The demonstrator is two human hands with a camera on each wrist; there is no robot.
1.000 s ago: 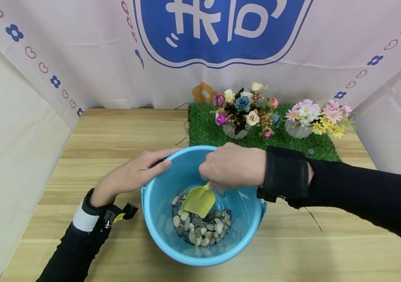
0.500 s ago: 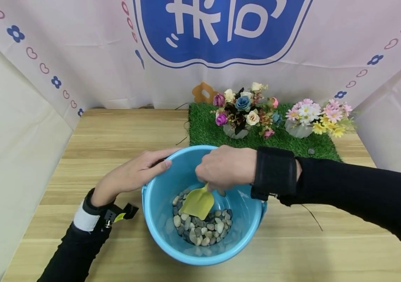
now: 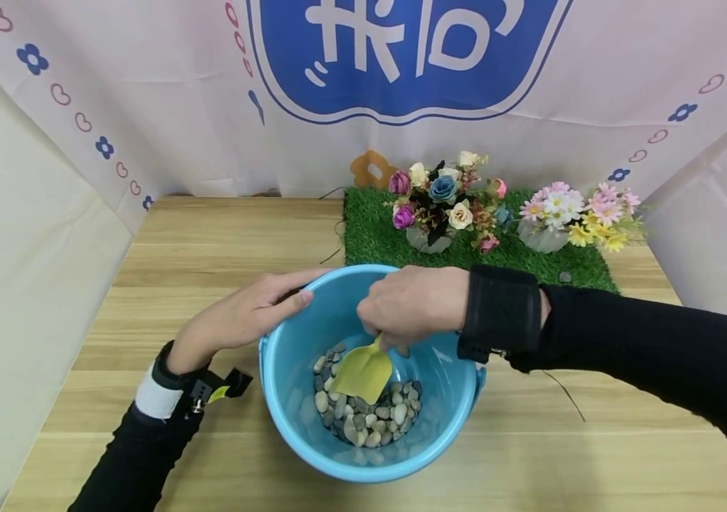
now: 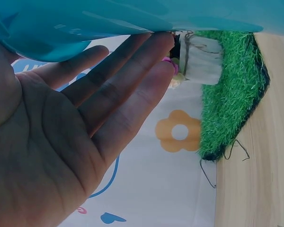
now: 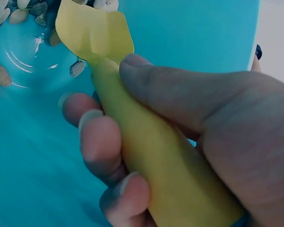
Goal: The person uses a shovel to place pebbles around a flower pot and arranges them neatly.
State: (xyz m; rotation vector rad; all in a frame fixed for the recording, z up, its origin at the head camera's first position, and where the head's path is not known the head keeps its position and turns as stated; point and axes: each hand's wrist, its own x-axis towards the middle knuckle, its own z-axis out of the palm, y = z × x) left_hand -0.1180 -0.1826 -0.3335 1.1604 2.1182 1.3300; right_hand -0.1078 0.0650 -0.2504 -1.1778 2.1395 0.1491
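A light-blue bucket stands on the table, with grey and cream pebbles on its floor. Inside it, my right hand grips the handle of a small yellow toy shovel. In the right wrist view, thumb and curled fingers wrap the yellow shovel handle. The shovel's blade hangs over the pebbles; whether it touches them is hard to tell. My left hand rests at the bucket's left rim, thumb over the edge. The left wrist view shows the left hand with straight fingers along the outer wall.
Behind the bucket lies a green artificial grass mat, bearing a pot of roses and a pot of pink and yellow daisies. A small grey stone is on the mat. A printed cloth hangs behind the wooden table.
Over the past second my right hand has shifted slightly left with the toy shovel, staying inside the bucket. My left hand stays at the rim. The pebbles look the same.
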